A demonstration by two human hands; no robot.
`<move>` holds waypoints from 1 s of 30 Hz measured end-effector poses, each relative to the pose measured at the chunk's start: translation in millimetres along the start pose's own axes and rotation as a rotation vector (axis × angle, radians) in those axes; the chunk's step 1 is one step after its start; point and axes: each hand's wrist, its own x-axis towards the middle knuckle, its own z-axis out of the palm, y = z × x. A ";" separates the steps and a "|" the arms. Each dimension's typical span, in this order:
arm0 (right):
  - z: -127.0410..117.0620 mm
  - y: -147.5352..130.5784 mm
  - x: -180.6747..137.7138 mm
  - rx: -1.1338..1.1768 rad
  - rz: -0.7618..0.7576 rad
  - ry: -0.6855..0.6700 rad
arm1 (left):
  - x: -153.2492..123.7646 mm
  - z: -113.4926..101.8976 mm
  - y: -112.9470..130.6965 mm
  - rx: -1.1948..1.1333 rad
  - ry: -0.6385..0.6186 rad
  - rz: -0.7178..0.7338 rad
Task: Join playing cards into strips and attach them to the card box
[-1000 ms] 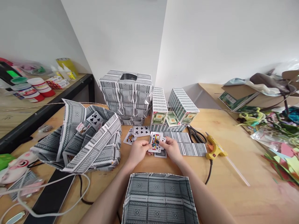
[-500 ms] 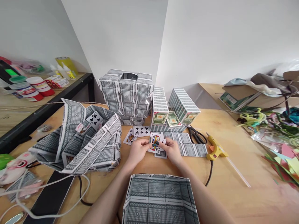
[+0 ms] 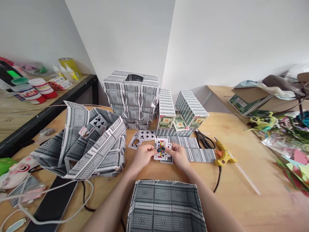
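Both my left hand (image 3: 144,155) and my right hand (image 3: 178,155) pinch playing cards (image 3: 160,154) between thumb and fingers over the table. A jack of clubs faces up on top, with another card partly showing behind it on the right. Beneath them lies a face-down card (image 3: 169,160). Just beyond my left hand rest a loose queen (image 3: 134,141) and a six of clubs (image 3: 146,135). To the right of my right hand stretch joined strips of face-down cards (image 3: 199,155). Close to me stands an open box made of cards (image 3: 162,206), between my forearms.
A bag built of cards (image 3: 103,151) lies at left, a taller card-built block (image 3: 135,100) behind it. Stacked card packs (image 3: 193,109) stand at the back. Black scissors (image 3: 205,140) and a yellow glue gun (image 3: 225,155) lie right. A white cable (image 3: 60,222) loops at front left.
Almost nothing differs. Both hands keep their pinch on the cards, with the thumbs shifted slightly; the whole view has moved a little.
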 end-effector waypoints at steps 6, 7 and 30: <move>-1.4 -2.4 2.3 0.015 -0.004 -0.009 | 0.7 -0.4 4.5 -0.155 0.045 0.057; -2.0 -2.1 2.4 0.013 -0.002 -0.013 | 1.0 -0.6 3.8 -0.206 0.048 0.054; 0.6 3.5 1.8 -0.228 -0.071 0.078 | 4.7 0.1 -2.1 -0.211 0.090 0.006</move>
